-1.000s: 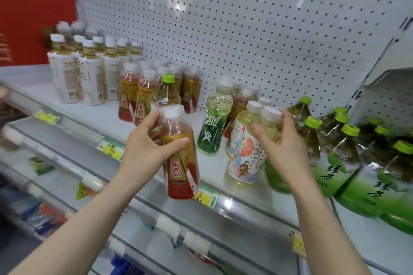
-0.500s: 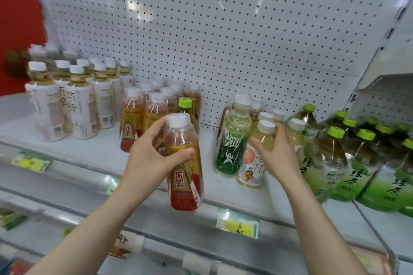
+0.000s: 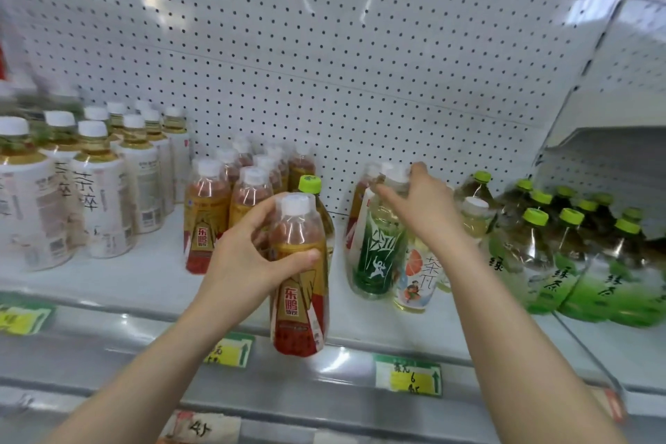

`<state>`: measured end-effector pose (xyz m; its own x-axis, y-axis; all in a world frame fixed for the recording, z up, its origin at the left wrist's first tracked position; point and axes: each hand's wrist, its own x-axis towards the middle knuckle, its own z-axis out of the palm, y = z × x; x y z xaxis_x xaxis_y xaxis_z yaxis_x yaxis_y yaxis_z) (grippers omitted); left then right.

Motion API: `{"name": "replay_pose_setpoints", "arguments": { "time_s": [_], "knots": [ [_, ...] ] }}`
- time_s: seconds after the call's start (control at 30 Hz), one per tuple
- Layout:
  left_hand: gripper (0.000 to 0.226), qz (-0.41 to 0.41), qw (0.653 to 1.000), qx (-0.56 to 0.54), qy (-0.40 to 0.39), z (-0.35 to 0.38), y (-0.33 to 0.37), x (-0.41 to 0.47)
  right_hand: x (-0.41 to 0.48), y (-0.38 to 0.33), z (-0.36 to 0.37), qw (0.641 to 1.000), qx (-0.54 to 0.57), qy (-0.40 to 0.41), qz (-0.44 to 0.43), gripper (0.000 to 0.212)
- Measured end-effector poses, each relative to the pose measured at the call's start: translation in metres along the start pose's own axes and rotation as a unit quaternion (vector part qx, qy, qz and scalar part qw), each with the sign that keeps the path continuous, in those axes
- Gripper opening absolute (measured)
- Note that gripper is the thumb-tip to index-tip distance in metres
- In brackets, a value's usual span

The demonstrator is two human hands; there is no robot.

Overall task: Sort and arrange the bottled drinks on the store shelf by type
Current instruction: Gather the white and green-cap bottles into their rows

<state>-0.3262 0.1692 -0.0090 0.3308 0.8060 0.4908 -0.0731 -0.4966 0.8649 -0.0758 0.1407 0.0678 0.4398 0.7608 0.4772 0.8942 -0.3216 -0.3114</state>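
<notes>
Two grips: left hand [image 3: 248, 259], red bottle [image 3: 299, 306]; right hand [image 3: 429, 213], green bottle [image 3: 378, 256].

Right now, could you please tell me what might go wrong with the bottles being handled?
1. The left grip holds the red-and-gold labelled plastic bottle with a white cap out past the front edge of the white shelf; a slip would likely drop it.
2. The right grip holds only the top of the clear bottle with a dark green label, which stands against the orange-slice labelled bottle; lifting it may topple that neighbour.
</notes>
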Motion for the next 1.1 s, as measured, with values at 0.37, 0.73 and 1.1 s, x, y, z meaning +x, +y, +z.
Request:
{"name": "replay_pose_setpoints", "arguments": {
  "time_s": [0.37,0.73,1.1],
  "knots": [
    [0.077,-0.004,1.000,-0.003,-0.018,-0.006,0.001,-0.003,-0.031,-0.010,0.046,0.974,0.227,0.007,0.006,0.067],
    [0.065,-0.021,0.998,-0.014,0.055,-0.047,0.014,-0.013,-0.037,-0.041,-0.026,0.973,0.226,0.009,-0.043,0.076],
    [0.078,-0.032,0.987,0.048,0.149,-0.134,-0.011,-0.024,-0.078,-0.120,0.008,0.944,0.313,-0.073,-0.072,0.097]
  ]
}}
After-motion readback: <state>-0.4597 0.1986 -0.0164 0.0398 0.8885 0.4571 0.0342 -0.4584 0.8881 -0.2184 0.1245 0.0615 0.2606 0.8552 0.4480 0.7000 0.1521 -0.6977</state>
